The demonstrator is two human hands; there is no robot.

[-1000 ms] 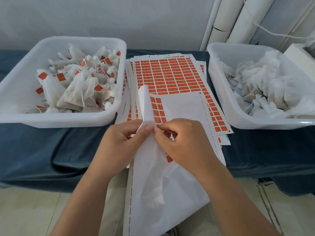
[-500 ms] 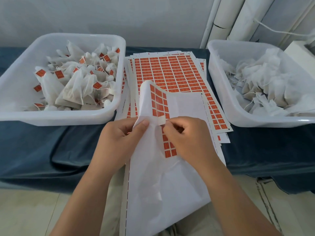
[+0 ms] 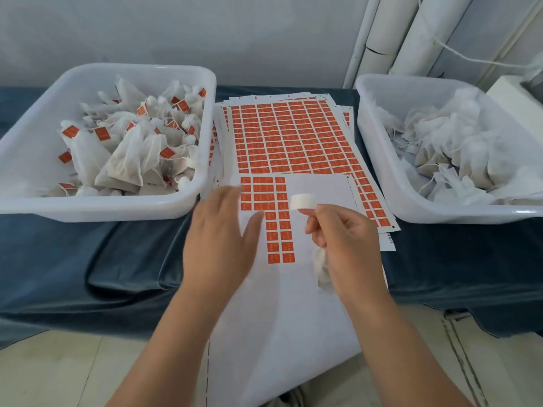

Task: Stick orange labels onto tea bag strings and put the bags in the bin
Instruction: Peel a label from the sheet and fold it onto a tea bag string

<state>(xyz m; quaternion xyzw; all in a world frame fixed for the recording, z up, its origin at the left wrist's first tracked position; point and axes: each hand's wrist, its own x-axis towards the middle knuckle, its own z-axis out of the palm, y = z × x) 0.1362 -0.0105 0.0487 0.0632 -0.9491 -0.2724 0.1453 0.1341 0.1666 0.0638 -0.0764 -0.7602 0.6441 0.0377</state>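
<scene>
Pinches a peeled label (image 3: 302, 201), white back showing, in the right hand (image 3: 343, 248), just above the sheet (image 3: 332, 189); seems to hold a bag (image 3: 321, 270) under that palm, though too blurred to swear. Spreads the left hand (image 3: 223, 239) open over the sheet. Looks about midway: labelled bags (image 3: 129, 154) piled in the left bin (image 3: 29, 154), unlabelled bags (image 3: 458, 142) heaped in the right bin (image 3: 379, 136), this label not yet stuck. Finds nothing blocking the left bin.
</scene>
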